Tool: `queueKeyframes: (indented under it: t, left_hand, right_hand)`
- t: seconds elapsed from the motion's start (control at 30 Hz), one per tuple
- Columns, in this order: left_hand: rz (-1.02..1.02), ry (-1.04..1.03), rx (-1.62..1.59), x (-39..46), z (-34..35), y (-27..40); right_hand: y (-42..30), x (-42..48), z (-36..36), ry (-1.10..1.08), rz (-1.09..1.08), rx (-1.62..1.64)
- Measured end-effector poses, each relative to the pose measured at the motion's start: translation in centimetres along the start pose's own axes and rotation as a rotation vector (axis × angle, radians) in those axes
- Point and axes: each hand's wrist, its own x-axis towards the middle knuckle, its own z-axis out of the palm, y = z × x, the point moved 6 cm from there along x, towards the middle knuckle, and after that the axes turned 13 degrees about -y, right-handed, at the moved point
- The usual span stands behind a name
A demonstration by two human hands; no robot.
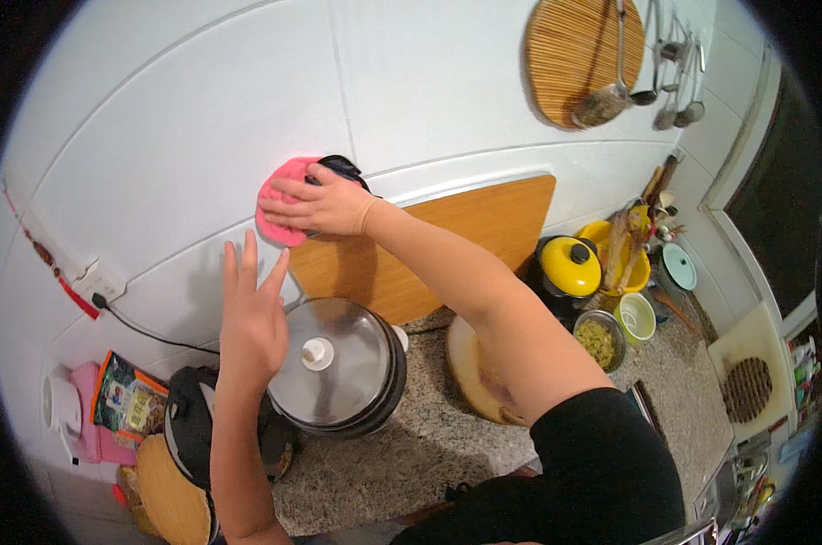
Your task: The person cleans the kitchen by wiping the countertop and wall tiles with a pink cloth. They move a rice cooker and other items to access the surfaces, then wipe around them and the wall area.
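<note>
My right hand (322, 201) lies with spread fingers on a pink cloth (288, 170), flat against the white tiled wall. A dark item (339, 165) shows behind that hand; what it is cannot be told. My left hand (252, 327) is raised with several fingers extended and touches nothing that shows. Beside it stands an electric pot with a metal lid (329, 381). A wooden board (465, 225) leans on the wall under my right forearm.
On the granite counter (411, 470) stand a large round bowl (462, 361), a metal bowl of chopped green food (596, 340), a green cup (636, 317) and a yellow-lidded pot (571, 266). Ladles (646, 97) hang at the upper right. A power cord (152, 332) runs at the left.
</note>
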Motion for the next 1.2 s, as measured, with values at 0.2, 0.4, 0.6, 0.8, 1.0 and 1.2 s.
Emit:
queueKeyframes:
  t: [0.2, 0.4, 0.6, 0.8, 1.0, 1.2]
  left_hand:
    - [0.02, -0.079, -0.04, 0.9, 1.6, 5.0]
    - [-0.117, -0.136, 0.1, 4.0, 2.8, 10.0]
    - [-0.044, -0.011, 0.165, 11.3, 5.4, 19.9]
    - [-0.103, 0.051, 0.233, 23.7, 11.8, 24.0]
    - [-0.382, -0.136, 0.27, 33.7, 14.7, 22.3]
    - [-0.537, -0.253, 0.057, 37.0, 14.7, 19.2]
  right_hand:
    - [6.0, -8.6, -2.2, 0.017, 0.021, -0.079]
    - [13.5, -19.4, -5.9, -0.085, 0.16, -0.189]
    - [19.3, -31.0, -6.7, -0.111, 0.221, -0.068]
    - [21.2, -42.3, -9.1, -0.232, 0.284, 0.062]
    - [26.0, -58.0, -17.2, -0.318, 0.4, 0.076]
    - [38.8, -68.1, -20.2, 0.066, 0.989, -0.007]
